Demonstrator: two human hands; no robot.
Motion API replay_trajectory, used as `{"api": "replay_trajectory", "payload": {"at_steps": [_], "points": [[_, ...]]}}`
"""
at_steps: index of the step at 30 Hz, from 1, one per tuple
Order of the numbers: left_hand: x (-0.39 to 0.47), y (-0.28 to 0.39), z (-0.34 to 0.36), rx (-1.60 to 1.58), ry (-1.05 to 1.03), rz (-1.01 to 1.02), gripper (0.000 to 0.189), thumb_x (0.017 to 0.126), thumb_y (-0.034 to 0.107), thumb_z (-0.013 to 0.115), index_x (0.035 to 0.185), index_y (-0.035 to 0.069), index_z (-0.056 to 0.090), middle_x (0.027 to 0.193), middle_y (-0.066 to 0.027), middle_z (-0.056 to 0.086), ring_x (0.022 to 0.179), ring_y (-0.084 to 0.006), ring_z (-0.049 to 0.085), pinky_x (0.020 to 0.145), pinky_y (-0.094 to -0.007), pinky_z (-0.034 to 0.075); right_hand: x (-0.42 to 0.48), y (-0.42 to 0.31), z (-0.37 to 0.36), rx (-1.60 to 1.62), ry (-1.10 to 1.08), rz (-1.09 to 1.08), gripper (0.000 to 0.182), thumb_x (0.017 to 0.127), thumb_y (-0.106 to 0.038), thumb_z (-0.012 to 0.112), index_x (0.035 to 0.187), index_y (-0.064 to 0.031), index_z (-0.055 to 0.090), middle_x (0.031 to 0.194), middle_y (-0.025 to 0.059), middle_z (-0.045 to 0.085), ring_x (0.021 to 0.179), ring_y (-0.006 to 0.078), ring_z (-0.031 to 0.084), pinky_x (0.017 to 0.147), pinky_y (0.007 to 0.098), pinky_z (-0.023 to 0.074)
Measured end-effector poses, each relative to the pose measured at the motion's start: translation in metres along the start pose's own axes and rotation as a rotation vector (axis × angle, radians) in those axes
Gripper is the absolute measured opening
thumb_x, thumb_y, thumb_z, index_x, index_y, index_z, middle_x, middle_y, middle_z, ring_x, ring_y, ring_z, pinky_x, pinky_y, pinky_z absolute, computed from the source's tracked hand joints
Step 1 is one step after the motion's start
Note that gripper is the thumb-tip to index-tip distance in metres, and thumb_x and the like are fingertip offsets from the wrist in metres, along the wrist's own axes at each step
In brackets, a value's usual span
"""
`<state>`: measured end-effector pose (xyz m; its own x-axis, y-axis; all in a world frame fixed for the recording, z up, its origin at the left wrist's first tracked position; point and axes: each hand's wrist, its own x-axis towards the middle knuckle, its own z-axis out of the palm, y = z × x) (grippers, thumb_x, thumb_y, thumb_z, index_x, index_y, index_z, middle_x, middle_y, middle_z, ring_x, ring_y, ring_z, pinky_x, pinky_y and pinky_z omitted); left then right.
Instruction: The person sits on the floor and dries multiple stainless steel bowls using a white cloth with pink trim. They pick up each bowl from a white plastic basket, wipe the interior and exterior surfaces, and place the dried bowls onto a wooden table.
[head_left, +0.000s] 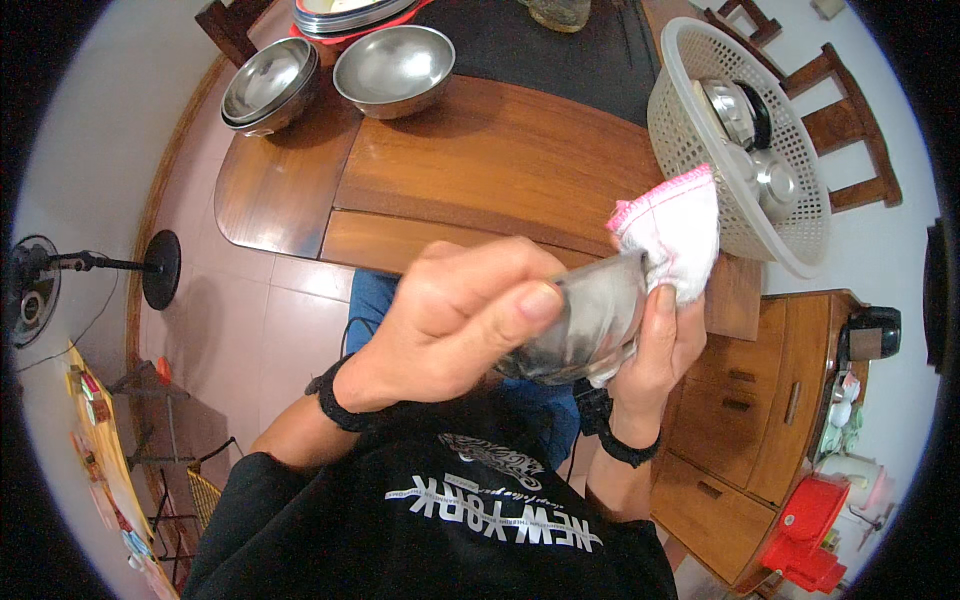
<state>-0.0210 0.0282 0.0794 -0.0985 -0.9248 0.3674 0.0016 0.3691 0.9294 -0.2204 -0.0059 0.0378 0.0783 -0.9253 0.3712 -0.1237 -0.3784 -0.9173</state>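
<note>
My left hand (457, 322) grips one end of a clear drinking glass (592, 315), which lies tilted in front of my chest. With my right hand (660, 337) I hold a white cloth with a pink edge (671, 232); part of it is pressed at the glass's other end, by the rim, and the thumb rests on the cloth. Some fingers of both hands are hidden behind the glass and cloth. Beyond them stand a steel bowl (394, 71) and a stack of steel bowls (268, 82) on the wooden table (480, 157).
A perforated plastic basket (675, 90) with metal ware sits at the table's right. Stacked plates on a red tray (360, 34) stand at the far left. A wooden cabinet (731, 420) is close on my right, a standing fan (97, 262) on the left.
</note>
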Motion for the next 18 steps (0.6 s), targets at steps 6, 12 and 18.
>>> {"api": "replay_trajectory", "payload": {"at_steps": [6,12,18], "points": [[-0.004,-0.001,0.005,-0.058,0.295,0.066,0.029,0.100,0.026,0.053,0.099,-0.002,0.062,0.081,-0.0047,0.064,0.070,-0.0112,0.061,0.062,-0.0260,0.047,-0.011,0.003,0.013,0.647,-0.156,0.510,0.058,0.100,-0.046,0.043,0.133,0.0007,0.049,0.127,0.0145,0.058,0.111,0.0234,0.060,0.095,0.0394,0.0495],[-0.006,-0.003,0.015,0.319,0.211,0.268,0.022,0.097,0.021,0.058,0.100,-0.001,0.058,0.077,-0.0157,0.061,0.064,-0.0299,0.064,0.058,-0.0359,0.049,-0.014,-0.004,0.019,0.741,-0.167,0.665,0.064,0.099,-0.053,0.042,0.138,-0.0027,0.043,0.123,0.0120,0.059,0.110,0.0224,0.059,0.095,0.0375,0.0490],[0.008,-0.016,0.017,0.500,0.047,0.442,0.018,0.081,0.010,0.069,0.091,0.002,0.056,0.079,-0.0121,0.057,0.066,-0.0304,0.059,0.057,-0.0371,0.047,-0.016,0.004,0.019,0.914,-0.158,0.753,0.056,0.101,-0.045,0.045,0.140,-0.0048,0.044,0.135,0.0121,0.052,0.120,0.0234,0.054,0.102,0.0389,0.0445]]}}
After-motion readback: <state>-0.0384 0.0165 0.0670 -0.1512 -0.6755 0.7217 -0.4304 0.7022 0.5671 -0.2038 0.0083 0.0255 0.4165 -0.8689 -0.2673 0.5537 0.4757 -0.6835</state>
